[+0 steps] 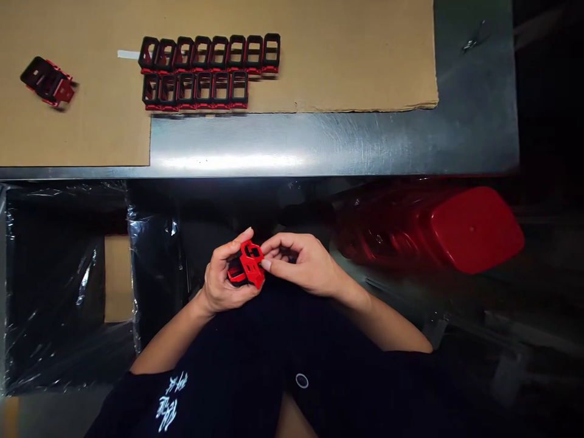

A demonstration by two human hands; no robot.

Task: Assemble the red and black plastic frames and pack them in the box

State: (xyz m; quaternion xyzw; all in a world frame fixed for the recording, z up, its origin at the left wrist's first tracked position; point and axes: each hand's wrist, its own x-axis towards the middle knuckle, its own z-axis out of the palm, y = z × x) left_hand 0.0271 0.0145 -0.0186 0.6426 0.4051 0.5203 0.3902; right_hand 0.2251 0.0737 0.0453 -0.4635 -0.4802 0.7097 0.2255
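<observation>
1. The left hand [219,280] is holding the red-and-black part [252,266]; its digits are curling around the part's left side and are bracing it above and below.
2. The right hand [305,261] is half curled, with thumb and forefinger nearly meeting at the right side of the part. The fingertips are touching or just beside that side; whether they are gripping anything cannot be told.
3. The part is sitting tilted between the two hands, deep in the left hand and at the fingertips of the right hand. It is being held off the counter [328,143], in front of the near edge, with its red face showing.
4. On the counter, a cardboard sheet [356,67] is carrying an upper row of eight frames [219,53] and a lower row of six frames [195,91], all standing close together.
5. A single frame unit [48,81] is lying at an angle toward the left, well apart from the rows.
6. A white strip [128,55] is lying at the left end of the upper row.
7. A small thin object [473,39] is resting on bare metal near the counter's right edge.
</observation>
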